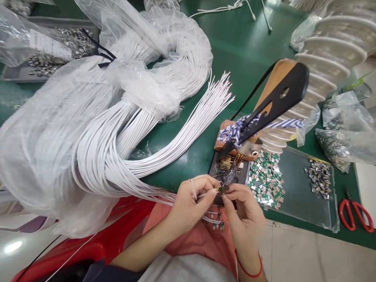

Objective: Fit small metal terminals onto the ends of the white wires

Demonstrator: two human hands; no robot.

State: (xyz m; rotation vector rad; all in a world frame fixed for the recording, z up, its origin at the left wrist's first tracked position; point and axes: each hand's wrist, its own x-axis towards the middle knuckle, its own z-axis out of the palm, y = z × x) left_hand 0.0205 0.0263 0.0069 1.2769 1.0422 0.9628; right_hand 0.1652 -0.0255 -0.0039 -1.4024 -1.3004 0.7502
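- Green worktable [248, 44] fills most of the scene, above pale floor tiles [295, 249]. Clock directions start from the paired hands, twelve being away from the wearer.
- Left hand [191, 201], at the centre, has its fingers curled and thumb and forefinger pinched on a small green piece [219, 189], close to the table's near edge.
- Right hand [245, 208] faces it, thumb and forefinger nearly meeting just beside that piece; whether they grip it, I cannot tell.
- From nine to eleven o'clock sprawl white cables [188, 134], partly wrapped in clear plastic, some strands running to the left hand.
- At one o'clock, a black lever-like tool [290, 85] leans over the table, with a wide ribbed hose [338, 56] behind it.
- Just beside the hands, at about three, a flat tray [300, 204] carries scattered green-and-silver pieces [264, 181]; red-handled scissors [353, 214] lie past its far right edge.
- Green surface shows broadly at twelve, beyond the tool, and in a narrower gap at eleven, between cables and tool.
- Below the table edge, floor is visible around four.
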